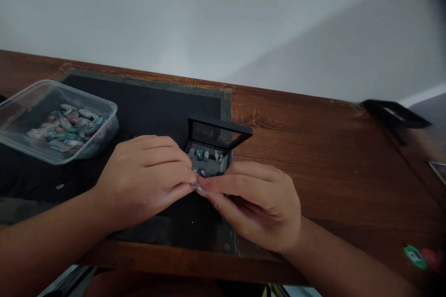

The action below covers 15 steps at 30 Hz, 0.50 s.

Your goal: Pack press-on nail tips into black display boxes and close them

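Note:
My left hand (149,178) and my right hand (263,199) meet in front of a small black case (226,160). Both are closed, thumb against fingers, pinching a small shiny piece (198,187) between their fingertips. Its kind is too small to make out. The case's lid (219,132), with a clear window, stands raised at the back. Inside lie several small glossy decorated pieces that look like press-on nails, among them a green one (199,155) and a pale patterned one (206,155). My fingers hide the front of the case.
A clear plastic tub (113,107) holding many small colourful packets (71,127) stands at the left on a black mat (149,102). The wooden table (313,158) meets a pale wall. A black object (393,113) is at far right, and a green item (414,256) lies near the right edge.

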Each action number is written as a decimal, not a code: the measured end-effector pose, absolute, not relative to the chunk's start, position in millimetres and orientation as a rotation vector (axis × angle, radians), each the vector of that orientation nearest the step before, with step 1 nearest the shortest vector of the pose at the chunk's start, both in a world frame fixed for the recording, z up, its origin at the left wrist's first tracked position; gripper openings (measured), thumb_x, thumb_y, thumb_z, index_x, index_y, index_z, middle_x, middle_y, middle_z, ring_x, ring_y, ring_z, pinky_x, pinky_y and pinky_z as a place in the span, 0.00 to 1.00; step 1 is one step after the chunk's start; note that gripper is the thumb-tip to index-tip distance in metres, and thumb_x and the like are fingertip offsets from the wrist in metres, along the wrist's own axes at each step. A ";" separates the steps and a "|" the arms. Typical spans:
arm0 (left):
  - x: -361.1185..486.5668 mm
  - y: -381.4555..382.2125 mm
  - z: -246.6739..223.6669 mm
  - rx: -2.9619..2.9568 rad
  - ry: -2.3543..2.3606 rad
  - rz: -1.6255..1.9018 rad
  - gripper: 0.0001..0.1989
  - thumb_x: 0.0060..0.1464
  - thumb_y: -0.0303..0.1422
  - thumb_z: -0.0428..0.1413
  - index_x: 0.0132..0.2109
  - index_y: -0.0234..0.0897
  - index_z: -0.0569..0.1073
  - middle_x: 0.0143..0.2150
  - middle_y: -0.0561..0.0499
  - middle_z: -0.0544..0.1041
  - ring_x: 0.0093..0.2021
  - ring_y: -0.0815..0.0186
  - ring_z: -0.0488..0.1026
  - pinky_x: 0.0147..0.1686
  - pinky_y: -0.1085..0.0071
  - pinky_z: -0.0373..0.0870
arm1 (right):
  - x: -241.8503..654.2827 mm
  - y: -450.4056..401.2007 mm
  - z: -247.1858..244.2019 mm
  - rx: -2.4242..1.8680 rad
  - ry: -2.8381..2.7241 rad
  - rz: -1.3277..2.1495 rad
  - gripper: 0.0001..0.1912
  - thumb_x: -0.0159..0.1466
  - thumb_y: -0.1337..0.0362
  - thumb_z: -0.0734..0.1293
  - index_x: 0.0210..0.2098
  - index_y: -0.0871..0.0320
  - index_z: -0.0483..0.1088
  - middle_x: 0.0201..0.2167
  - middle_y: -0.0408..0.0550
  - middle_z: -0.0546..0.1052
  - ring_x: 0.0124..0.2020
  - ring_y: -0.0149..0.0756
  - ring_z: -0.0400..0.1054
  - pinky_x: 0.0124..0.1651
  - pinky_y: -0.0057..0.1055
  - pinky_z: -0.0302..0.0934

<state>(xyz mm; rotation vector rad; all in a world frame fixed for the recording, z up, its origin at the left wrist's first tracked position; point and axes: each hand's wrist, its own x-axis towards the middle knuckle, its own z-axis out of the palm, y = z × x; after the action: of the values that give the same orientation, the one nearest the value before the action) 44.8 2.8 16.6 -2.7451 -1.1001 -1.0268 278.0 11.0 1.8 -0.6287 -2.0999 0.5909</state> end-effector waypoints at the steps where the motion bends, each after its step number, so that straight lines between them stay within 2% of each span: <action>1: 44.8 2.7 16.8 -2.751 -1.103 -1.022 0.09 0.65 0.28 0.61 0.33 0.41 0.79 0.33 0.55 0.85 0.33 0.63 0.82 0.36 0.64 0.78 | 278.9 10.7 2.3 -0.627 -2.118 0.570 0.03 0.69 0.68 0.74 0.42 0.57 0.81 0.27 0.41 0.81 0.24 0.26 0.70 0.27 0.25 0.61; 4: 44.6 2.2 17.6 -2.752 -1.121 -1.023 0.09 0.65 0.29 0.61 0.34 0.42 0.80 0.33 0.55 0.85 0.34 0.63 0.83 0.36 0.65 0.79 | 280.3 9.5 4.2 -0.648 -2.138 0.540 0.03 0.70 0.68 0.73 0.42 0.56 0.81 0.26 0.40 0.78 0.23 0.26 0.69 0.26 0.26 0.61; 9: 46.3 0.8 19.2 -2.732 -1.044 -1.157 0.05 0.65 0.27 0.63 0.40 0.42 0.81 0.36 0.55 0.86 0.36 0.66 0.83 0.40 0.69 0.82 | 277.4 5.8 9.4 -0.745 -2.072 0.602 0.06 0.69 0.69 0.72 0.38 0.50 0.78 0.25 0.37 0.79 0.23 0.27 0.72 0.27 0.29 0.66; 15: 49.6 1.9 23.8 -2.766 -0.992 -1.191 0.07 0.66 0.27 0.63 0.37 0.42 0.79 0.36 0.55 0.86 0.37 0.66 0.82 0.40 0.70 0.83 | 277.1 3.1 12.0 -0.701 -2.058 0.598 0.08 0.67 0.71 0.72 0.37 0.50 0.75 0.26 0.38 0.81 0.22 0.28 0.72 0.26 0.30 0.67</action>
<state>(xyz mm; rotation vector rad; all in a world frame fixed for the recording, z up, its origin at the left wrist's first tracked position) 49.6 1.9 23.8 -2.7661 -0.9922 -1.1909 277.1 3.1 12.0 -0.7010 -2.0579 0.5976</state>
